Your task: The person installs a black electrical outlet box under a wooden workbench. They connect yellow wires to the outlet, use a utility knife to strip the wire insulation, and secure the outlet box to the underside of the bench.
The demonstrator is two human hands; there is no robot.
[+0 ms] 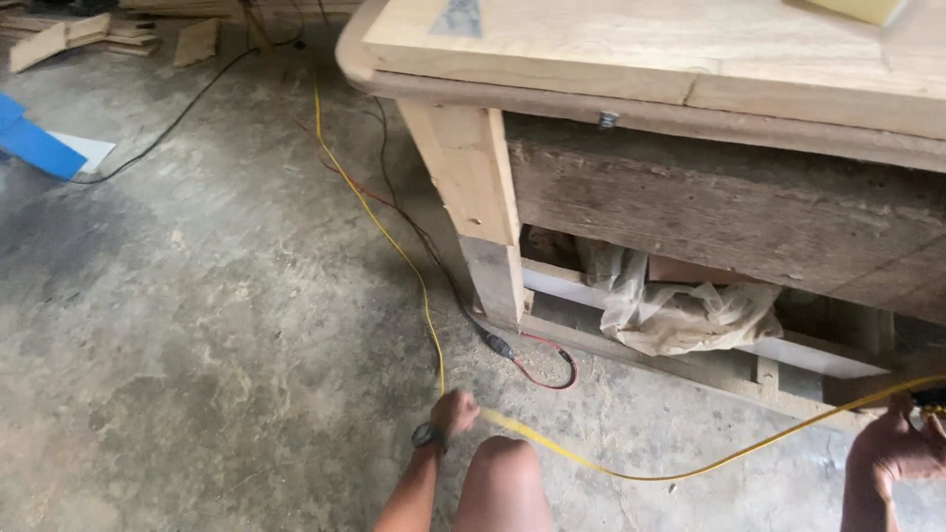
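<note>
Left hand [455, 411] fisted around thin yellow cable [611, 473] low over rough concrete floor [197, 325]; right hand [897, 448] gripping its far end beside weathered wooden workbench [690, 69]. Crumpled plastic sheet [680, 310] underneath.

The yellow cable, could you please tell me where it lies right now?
In the head view the yellow cable runs along the concrete floor past the workbench leg, through the left hand, then sags across to the right hand.

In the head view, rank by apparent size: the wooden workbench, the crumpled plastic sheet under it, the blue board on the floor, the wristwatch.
1. Wooden workbench
2. Crumpled plastic sheet
3. Blue board, though farther away and cut off by the frame
4. Wristwatch
</note>
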